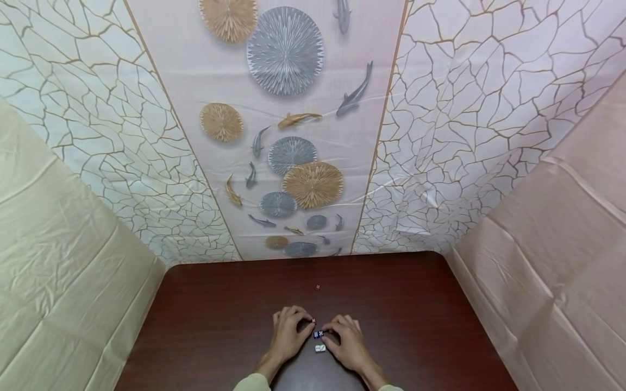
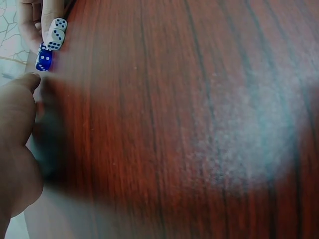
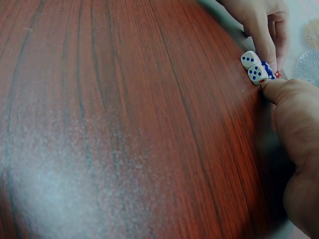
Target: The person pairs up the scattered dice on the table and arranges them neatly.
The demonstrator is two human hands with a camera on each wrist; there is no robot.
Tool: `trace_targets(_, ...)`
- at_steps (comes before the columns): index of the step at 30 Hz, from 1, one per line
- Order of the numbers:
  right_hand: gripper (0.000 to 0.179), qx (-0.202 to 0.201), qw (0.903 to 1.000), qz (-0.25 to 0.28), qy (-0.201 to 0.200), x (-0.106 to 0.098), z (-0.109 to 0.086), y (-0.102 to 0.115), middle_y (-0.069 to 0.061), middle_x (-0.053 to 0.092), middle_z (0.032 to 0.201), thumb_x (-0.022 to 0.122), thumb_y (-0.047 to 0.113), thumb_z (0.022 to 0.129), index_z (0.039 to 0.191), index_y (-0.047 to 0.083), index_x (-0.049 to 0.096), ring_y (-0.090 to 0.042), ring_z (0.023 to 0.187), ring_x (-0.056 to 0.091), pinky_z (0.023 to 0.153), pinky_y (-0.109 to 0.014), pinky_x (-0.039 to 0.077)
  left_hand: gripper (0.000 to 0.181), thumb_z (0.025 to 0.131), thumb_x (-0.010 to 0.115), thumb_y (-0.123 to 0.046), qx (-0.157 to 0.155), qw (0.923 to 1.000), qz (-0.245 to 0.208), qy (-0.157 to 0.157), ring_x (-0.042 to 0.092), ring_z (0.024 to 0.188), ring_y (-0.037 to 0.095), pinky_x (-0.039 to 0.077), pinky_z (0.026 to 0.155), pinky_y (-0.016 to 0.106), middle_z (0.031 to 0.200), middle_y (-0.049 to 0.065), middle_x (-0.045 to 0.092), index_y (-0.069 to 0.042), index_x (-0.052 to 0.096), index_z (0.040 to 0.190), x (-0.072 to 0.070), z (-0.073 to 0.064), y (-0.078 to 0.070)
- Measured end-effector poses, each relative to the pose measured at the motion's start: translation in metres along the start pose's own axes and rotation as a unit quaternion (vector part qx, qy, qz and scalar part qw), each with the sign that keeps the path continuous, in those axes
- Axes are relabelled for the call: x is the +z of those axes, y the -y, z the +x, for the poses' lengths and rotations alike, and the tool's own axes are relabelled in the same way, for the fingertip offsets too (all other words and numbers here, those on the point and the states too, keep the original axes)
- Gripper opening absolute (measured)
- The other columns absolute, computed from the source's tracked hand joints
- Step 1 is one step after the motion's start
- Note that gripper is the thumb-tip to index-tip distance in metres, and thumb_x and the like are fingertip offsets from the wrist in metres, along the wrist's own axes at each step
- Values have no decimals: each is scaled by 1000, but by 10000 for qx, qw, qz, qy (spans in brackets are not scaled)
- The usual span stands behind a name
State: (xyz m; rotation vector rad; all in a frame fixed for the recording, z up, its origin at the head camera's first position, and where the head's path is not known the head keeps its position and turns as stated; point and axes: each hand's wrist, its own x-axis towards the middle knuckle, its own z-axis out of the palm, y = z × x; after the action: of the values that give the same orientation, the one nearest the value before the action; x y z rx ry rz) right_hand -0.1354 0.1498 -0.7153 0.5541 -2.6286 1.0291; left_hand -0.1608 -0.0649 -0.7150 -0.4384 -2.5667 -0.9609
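In the head view my left hand [image 1: 288, 334] pinches a red die [image 1: 313, 321] between thumb and index finger. Just to its right, my right hand [image 1: 348, 342] has thumb and index finger at the right one of two blue dice [image 1: 316, 335], pinching it. The two blue dice sit side by side. Nearer to me, a pair of white dice [image 1: 320, 348] with dark pips stands on the table. The right wrist view shows the white dice [image 3: 257, 73] in front of the blue ones, with red [image 3: 278, 74] showing behind them, close to the right thumb.
A second red die [image 1: 318, 287] lies alone farther back on the dark reddish wood table [image 1: 215, 326]. Behind the table's far edge hangs a patterned cloth [image 1: 293, 70] with fish and round leaves. Plain beige cloth [image 1: 552, 260] closes off both sides.
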Motion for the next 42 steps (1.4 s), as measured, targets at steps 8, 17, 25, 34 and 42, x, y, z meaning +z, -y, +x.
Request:
trace_targets(8,24,-26,10000,-5,-19,0,0,0,8,70,98,96,16,87,109,19,85,-5,96,56,91,-37,41,16,87,98,-20,76,10000,28,-51,67,106,16,38,100,49,104,-10,76,-24,84,95,4,-3,4)
trace_targets(17,26,-242,9994,-17,-240,1,-1,-1,8,70,97,97,14,85,107,18,85,-5,95,56,89,-36,40,16,87,97,-22,-8,10000,5,-43,66,105,17,38,99,51,106,-8,77,-25,84,96,5,-4,4)
trace_targets(25,24,-336,9989,-32,-321,-1,-1,2,9,70,96,97,13,85,106,17,85,-4,93,55,87,-35,39,17,87,97,-21,16,10000,10,-67,66,105,18,37,99,52,108,-6,77,-24,84,97,6,-4,4)
trace_targets(34,24,41,9999,122,82,-3,0,1,9,70,100,96,16,88,110,18,85,-4,96,55,91,-36,40,17,87,97,-20,-72,10000,-44,-5,66,106,17,38,101,53,108,-6,78,-25,83,97,5,-4,3)
trace_targets(42,24,-9,9997,205,93,-4,0,1,7,70,99,95,13,88,111,16,85,-5,96,55,91,-36,40,19,86,98,-22,72,9999,47,-132,66,106,16,38,100,51,108,-8,77,-26,83,97,8,-4,7)
